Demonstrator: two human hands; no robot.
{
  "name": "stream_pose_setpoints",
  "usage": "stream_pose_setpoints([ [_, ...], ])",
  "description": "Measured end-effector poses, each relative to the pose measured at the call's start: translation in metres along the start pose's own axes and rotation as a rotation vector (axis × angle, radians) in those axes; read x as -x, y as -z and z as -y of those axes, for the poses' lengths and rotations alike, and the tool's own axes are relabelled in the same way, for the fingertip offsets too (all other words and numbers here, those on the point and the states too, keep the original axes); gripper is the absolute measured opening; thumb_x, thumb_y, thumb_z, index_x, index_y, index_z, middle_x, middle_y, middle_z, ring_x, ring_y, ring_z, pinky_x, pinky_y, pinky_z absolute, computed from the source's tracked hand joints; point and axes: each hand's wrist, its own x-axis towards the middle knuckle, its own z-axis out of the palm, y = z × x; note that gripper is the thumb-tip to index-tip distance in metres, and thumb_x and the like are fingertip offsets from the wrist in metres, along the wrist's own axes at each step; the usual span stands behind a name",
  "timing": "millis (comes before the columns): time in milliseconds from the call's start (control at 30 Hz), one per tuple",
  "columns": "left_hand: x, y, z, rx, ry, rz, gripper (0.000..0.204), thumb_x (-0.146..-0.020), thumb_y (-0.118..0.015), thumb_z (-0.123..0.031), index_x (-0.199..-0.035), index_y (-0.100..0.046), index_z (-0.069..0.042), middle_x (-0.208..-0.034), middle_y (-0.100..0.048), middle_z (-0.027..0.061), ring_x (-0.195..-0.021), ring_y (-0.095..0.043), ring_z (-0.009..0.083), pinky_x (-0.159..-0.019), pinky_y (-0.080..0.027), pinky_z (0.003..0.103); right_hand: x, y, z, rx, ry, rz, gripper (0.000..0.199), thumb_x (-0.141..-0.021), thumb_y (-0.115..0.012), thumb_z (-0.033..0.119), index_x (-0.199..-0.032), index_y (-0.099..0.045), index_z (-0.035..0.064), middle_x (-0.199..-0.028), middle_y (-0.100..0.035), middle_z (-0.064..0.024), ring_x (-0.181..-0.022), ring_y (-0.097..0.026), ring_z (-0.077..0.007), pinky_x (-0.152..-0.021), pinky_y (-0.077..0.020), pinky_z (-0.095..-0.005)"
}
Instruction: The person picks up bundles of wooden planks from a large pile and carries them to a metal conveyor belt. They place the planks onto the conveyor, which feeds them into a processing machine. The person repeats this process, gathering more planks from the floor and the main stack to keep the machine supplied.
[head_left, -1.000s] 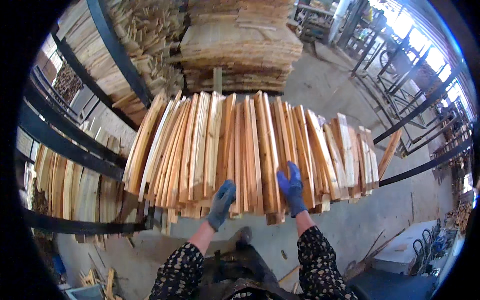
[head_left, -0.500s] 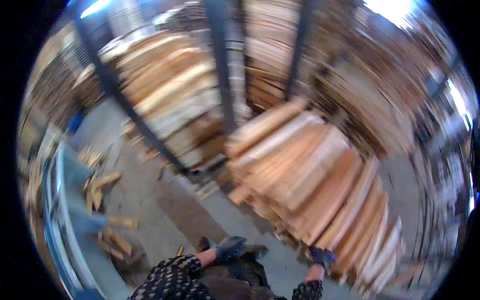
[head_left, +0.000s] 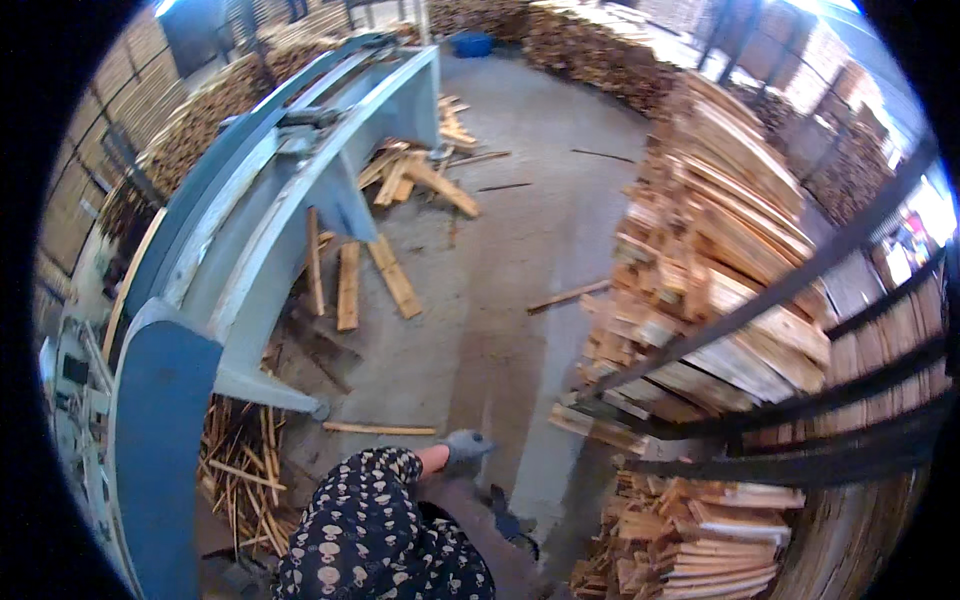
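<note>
My left hand (head_left: 466, 449), in a grey glove with darker fingertips, hangs over the floor in front of my body. Its fingers stretch to the right and nothing shows in them. A thin wooden strip (head_left: 378, 429) lies on the floor just left of it, apart from the hand. My right hand is out of view. At the lower right is a stack of sawn boards (head_left: 700, 540), their ends facing me. My patterned sleeve (head_left: 365, 520) fills the lower middle, and a dark shoe (head_left: 512, 522) shows beside it.
A long blue-grey machine frame (head_left: 165, 400) runs up the left side. Thin wood scraps (head_left: 250, 480) and short board pieces (head_left: 395, 275) lie by it. A larger board pile (head_left: 720, 250) stands at right behind dark metal bars (head_left: 770, 310). Far off is a blue tub (head_left: 472, 44).
My view has swung left, from the board stack toward the machine frame. My right hand, earlier at the stack's near edge, has gone out of view. My left hand stays low before me.
</note>
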Motion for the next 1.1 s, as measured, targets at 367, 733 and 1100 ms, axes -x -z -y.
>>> stream_pose_setpoints([
  [367, -0.018, 0.070, 0.005, 0.483, -0.025, -0.042, 0.050, -0.086, -0.057, -0.051, -0.108, -0.066, -0.006, -0.107, -0.067, 0.0158, -0.097, -0.063, 0.0289, -0.084, -0.048, 0.038, -0.173, -0.094, 0.188, 0.053, -0.008, 0.410, 0.035, -0.091, -0.057, 0.022, -0.122, -0.056, 0.0064, -0.100, -0.064, -0.0058, -0.081, -0.060, -0.0125, -0.068, -0.0474, -0.0270],
  [733, -0.120, 0.185, 0.044, 0.901, 0.367, -0.413, 0.050, -0.089, -0.059, -0.041, -0.115, -0.058, 0.001, -0.106, -0.062, 0.0078, -0.096, -0.056, 0.0170, -0.082, -0.044, 0.031, -0.234, -0.279, 0.292, 0.743, 0.369, 0.804, 0.030, -0.091, -0.060, 0.018, -0.118, -0.058, 0.0050, -0.103, -0.063, -0.0062, -0.092, -0.062, -0.0197, -0.078, -0.0513, -0.0323],
  [1100, -0.240, 0.367, -0.003, 0.223, 0.075, -0.143, 0.028, -0.088, -0.061, -0.021, -0.105, -0.057, 0.000, -0.088, -0.060, 0.0086, -0.076, -0.057, 0.0201, -0.064, -0.050, 0.033, -0.240, -0.396, 0.546, 0.076, 0.414, 0.698, 0.038, -0.097, -0.053, 0.022, -0.130, -0.052, 0.0046, -0.118, -0.060, -0.0055, -0.107, -0.056, -0.0148, -0.094, -0.0446, -0.0289],
])
